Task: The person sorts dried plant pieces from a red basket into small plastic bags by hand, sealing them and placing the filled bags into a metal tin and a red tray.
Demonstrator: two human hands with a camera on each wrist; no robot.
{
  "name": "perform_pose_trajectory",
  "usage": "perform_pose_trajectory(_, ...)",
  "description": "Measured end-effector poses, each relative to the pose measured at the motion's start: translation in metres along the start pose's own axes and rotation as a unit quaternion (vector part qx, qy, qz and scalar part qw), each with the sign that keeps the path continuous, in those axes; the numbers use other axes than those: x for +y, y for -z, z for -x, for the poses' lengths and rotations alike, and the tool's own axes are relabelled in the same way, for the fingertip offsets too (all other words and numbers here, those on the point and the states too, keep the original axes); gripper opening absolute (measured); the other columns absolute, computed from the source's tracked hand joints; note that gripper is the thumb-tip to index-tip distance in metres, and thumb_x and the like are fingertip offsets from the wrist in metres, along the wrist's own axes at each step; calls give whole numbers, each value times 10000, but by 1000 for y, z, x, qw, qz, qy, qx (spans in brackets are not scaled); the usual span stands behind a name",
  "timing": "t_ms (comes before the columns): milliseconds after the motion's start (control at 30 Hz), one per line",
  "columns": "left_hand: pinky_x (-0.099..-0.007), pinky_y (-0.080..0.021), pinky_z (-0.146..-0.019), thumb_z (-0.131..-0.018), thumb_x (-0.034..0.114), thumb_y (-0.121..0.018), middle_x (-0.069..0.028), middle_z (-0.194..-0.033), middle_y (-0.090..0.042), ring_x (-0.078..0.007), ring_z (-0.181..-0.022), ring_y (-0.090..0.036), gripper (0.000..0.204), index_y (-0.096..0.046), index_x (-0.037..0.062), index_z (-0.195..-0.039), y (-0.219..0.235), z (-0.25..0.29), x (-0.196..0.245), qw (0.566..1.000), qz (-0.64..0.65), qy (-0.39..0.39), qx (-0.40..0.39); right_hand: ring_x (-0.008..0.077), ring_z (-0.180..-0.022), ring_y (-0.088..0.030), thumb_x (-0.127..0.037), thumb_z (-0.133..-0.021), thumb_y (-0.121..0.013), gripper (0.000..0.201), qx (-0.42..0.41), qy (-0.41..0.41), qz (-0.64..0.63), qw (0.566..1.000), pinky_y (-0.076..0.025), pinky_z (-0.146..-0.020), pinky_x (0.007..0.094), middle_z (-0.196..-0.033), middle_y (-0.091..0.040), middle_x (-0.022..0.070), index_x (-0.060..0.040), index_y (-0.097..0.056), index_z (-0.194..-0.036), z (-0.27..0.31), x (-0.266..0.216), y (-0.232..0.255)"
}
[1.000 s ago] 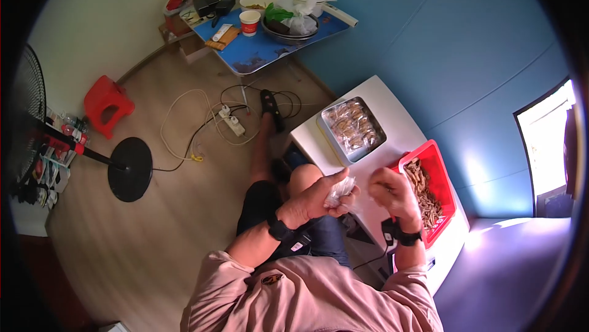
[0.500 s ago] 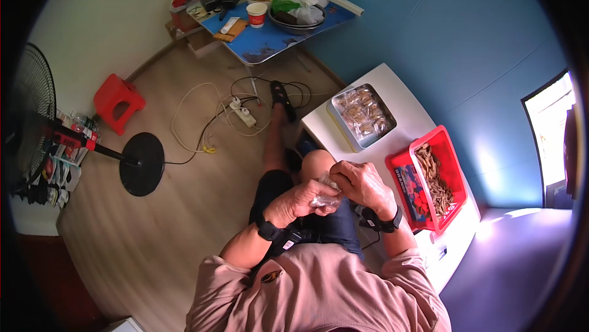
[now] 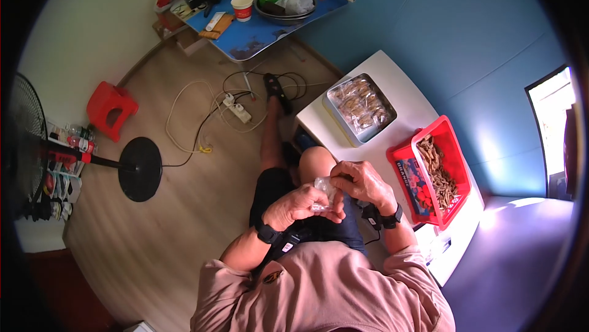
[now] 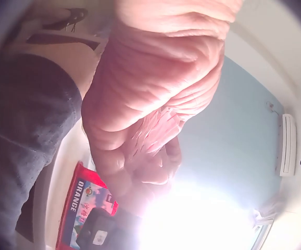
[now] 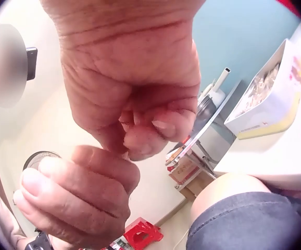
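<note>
Against the blue wall at two o'clock stands the white table (image 3: 399, 86), bearing a metal tin (image 3: 361, 108) of wrapped snacks and, at three o'clock, a red basket (image 3: 455, 148) of brown sticks. Across the wooden floor at nine o'clock sit the fan base (image 3: 140, 169) and a red stool (image 3: 111, 110); a blue table (image 3: 257, 31) of dishes fills twelve o'clock. At centre, above the person's knee, the left hand (image 3: 302, 204) and right hand (image 3: 363, 185) meet, fingers of both curled and pinching a small clear packet (image 3: 323, 188) between them.
</note>
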State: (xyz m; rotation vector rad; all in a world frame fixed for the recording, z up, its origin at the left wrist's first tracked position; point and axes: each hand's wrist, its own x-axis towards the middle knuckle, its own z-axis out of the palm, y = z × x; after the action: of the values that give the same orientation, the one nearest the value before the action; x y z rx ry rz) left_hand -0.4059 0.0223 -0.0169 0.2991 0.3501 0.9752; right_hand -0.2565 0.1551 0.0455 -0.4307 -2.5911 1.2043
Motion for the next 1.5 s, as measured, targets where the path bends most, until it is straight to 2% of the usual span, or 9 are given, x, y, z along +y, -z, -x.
perform_pose_trajectory(133, -398, -569, -795, -749, -11, -522, -91, -808, -619, -269, -851, -666, 156, -596, 1, -885, 8, -4, 1, 999, 4, 12, 47, 318, -734, -666, -97, -818, -669, 103, 132, -171, -42, 976, -522, -638, 367, -814, -673, 144, -25, -644, -887, -7, 31, 17)
perform_pose_trajectory(200, -380, -567, -766, -699, -30, -511, -65, -756, -576, -248, -805, -656, 135, -556, 27, -813, 17, -7, 1, 998, 12, -17, 62, 345, -759, -653, -94, -817, -643, 103, 196, -141, 143, 960, -513, -650, 399, -824, -665, 156, -29, -641, -897, -17, 52, 35)
perform_pose_trajectory(433, -347, -532, -662, -629, -40, -521, -54, -717, -523, -233, -722, -584, 170, -533, 49, -774, 34, -15, 5, 994, 59, -37, 89, 349, -926, -619, -225, -748, -713, 300, 148, -192, 362, 900, -475, -829, 452, -926, -656, 162, -32, -666, -973, -41, 118, 62)
perform_pose_trajectory(567, -340, -521, -653, -649, -23, -545, -58, -719, -528, -226, -709, -576, 137, -539, 54, -762, 44, -18, 11, 992, 82, -33, 95, 330, -942, -606, -316, -666, -768, 454, 61, -275, 322, 904, -448, -835, 437, -942, -653, 153, -48, -662, -1016, -49, 134, 57)
perform_pose_trajectory(800, -336, -505, -647, -688, 21, -575, -74, -741, -543, -222, -705, -570, 107, -539, 52, -784, 58, -21, 16, 993, 98, 7, 72, 325, -933, -609, -302, -662, -755, 370, 84, -316, 313, 892, -430, -854, 434, -902, -646, 156, -45, -669, -916, -54, 135, 50)
perform_pose_trajectory(1000, -339, -490, -642, -696, 31, -572, -79, -747, -542, -226, -712, -570, 101, -542, 44, -791, 59, -20, 14, 990, 123, 7, 73, 347, -766, -633, -199, -684, -676, 236, 98, -240, 358, 897, -471, -740, 449, -777, -637, 151, -46, -660, -863, -47, 140, 50)
perform_pose_trajectory(1200, -322, -488, -634, -738, 25, -599, -92, -755, -582, -216, -689, -582, 99, -578, 37, -834, 53, -22, 14, 985, 138, -11, 99, 322, -696, -629, -109, -736, -605, 151, 195, -196, 359, 892, -479, -673, 416, -721, -618, 137, -47, -646, -868, -38, 134, 51)
perform_pose_trajectory(1333, -293, -486, -616, -781, 80, -684, -91, -787, -621, -192, -684, -601, 117, -604, 58, -863, 35, -28, 14, 983, 62, -83, 154, 311, -628, -598, -26, -737, -625, 223, 263, -133, 348, 890, -467, -594, 415, -695, -603, 114, -50, -631, -959, -36, 72, 45)
perform_pose_trajectory(1500, -252, -477, -636, -805, 164, -767, -12, -854, -624, -119, -733, -605, 266, -620, 73, -1007, 12, -34, 13, 961, -34, -172, 213, 290, -605, -617, -89, -680, -683, 245, 200, -47, 244, 948, -493, -574, 388, -648, -589, 100, -52, -645, -919, -18, 13, -3)
